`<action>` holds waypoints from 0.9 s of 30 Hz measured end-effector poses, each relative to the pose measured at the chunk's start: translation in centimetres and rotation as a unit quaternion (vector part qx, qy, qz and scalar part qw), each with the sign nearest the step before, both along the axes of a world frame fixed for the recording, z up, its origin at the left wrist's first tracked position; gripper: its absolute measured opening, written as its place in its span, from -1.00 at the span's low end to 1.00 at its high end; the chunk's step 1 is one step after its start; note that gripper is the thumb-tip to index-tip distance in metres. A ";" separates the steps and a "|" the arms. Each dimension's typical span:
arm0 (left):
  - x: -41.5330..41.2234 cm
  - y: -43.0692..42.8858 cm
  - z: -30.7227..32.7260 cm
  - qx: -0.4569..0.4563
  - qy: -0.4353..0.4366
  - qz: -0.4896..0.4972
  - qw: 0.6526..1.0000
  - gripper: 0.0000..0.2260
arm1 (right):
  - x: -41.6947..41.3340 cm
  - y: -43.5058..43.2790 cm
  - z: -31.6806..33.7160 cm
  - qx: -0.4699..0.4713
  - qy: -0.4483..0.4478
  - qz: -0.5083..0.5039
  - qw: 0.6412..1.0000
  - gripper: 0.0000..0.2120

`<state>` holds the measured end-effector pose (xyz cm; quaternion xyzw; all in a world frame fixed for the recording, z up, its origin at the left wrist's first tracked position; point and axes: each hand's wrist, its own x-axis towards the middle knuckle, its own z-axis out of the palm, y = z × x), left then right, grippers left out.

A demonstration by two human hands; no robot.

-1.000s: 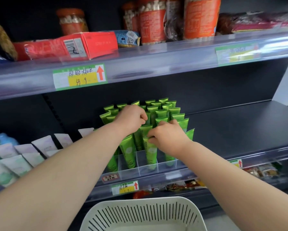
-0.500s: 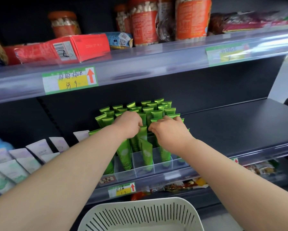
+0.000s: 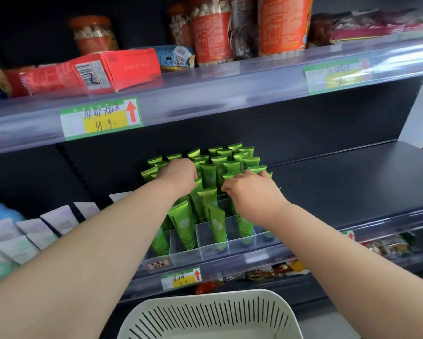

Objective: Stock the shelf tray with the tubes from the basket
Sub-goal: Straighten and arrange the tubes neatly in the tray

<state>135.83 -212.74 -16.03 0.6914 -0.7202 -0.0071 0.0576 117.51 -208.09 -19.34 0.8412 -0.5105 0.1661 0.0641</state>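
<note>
**A:** Start nearest. What's in the basket (image 3: 210, 314)?

**B:** It's a white slotted one at the bottom edge of the view. No tubes show in the part I can see, and its near half is cut off.

**A:** And the shelf tray (image 3: 213, 248)?

**B:** It's clear and divided, and it sits at the front edge of the shelf (image 3: 340, 179), just above a price label (image 3: 181, 277). The green tubes (image 3: 181, 223) stand in it cap down. There is one in each front compartment and tight rows run to the back.

**A:** The hands?

**B:** Both are over the middle rows. The left hand (image 3: 178, 176) has its fingers curled down among the tube tops. The fingertips are hidden, so I can't tell whether it holds one. The right hand (image 3: 252, 192) is narrow and pinches the flat end of one of the tubes.

**A:** So which step is this?

**B:** I'd say seating and straightening, with the stocking nearly done. The next move looks like pushing that tube down into its slot. That means keeping it upright and not tipping the ones beside it. Then comes a check of the basket.

**A:** Anything else around?

**B:** Pale tubes (image 3: 17, 228) lie toward the shelf's left end. On the upper shelf (image 3: 230, 89) there is a red box (image 3: 93, 72) and some jars (image 3: 211, 33).
</note>
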 end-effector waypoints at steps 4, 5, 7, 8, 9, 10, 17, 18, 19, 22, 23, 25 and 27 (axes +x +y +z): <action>-0.4 -0.7 -0.7 -0.016 -0.010 0.000 1.000 -0.87 | -0.5 -0.1 -0.2 -0.006 -0.012 0.000 1.000 -0.74; -0.7 -0.8 -0.7 -0.029 -0.011 -0.006 1.000 -0.86 | -0.6 -0.1 -0.2 -0.005 -0.014 0.001 1.000 -0.74; -1.3 -1.0 -0.7 -0.059 -0.006 -0.019 0.998 -0.84 | -0.6 -0.1 -0.2 -0.003 -0.014 0.001 1.000 -0.74; -1.6 -1.1 -0.7 -0.067 -0.003 -0.026 0.997 -0.83 | -0.7 -0.2 -0.2 -0.001 -0.013 0.001 1.000 -0.74; -1.9 -1.2 -0.8 -0.068 -0.002 -0.032 0.997 -0.82 | -0.7 -0.2 -0.2 0.001 -0.013 0.000 1.000 -0.74; -2.1 -1.2 -0.8 -0.061 -0.001 -0.039 0.997 -0.83 | -0.8 -0.2 -0.2 0.002 -0.014 -0.001 1.000 -0.73; -1.4 -0.7 -0.5 -0.047 0.072 -0.058 0.995 -0.83 | -0.3 0.1 0.1 0.004 -0.020 -0.003 1.000 -0.72; -1.0 -0.5 -0.2 -0.053 0.087 -0.057 0.993 -0.83 | -0.1 0.1 0.2 0.004 -0.021 -0.002 1.000 -0.72; -0.4 -0.3 0.2 -0.059 0.097 -0.054 0.992 -0.83 | 0.2 0.2 0.4 0.004 -0.022 0.001 1.000 -0.72; 1.4 0.5 1.1 -0.068 0.115 -0.034 0.990 -0.84 | 1.6 0.8 1.0 -0.001 -0.035 0.016 0.999 -0.72; 2.0 0.9 1.3 -0.071 0.121 -0.029 0.990 -0.85 | 2.2 1.0 1.2 -0.002 -0.042 0.026 0.999 -0.72; 3.1 1.7 1.6 -0.076 0.128 -0.020 0.989 -0.86 | 3.7 1.4 1.6 -0.001 -0.052 0.054 0.997 -0.73; 4.2 2.4 1.6 -0.075 0.131 -0.015 0.988 -0.87 | 5.2 1.8 1.7 0.006 -0.045 0.082 0.996 -0.73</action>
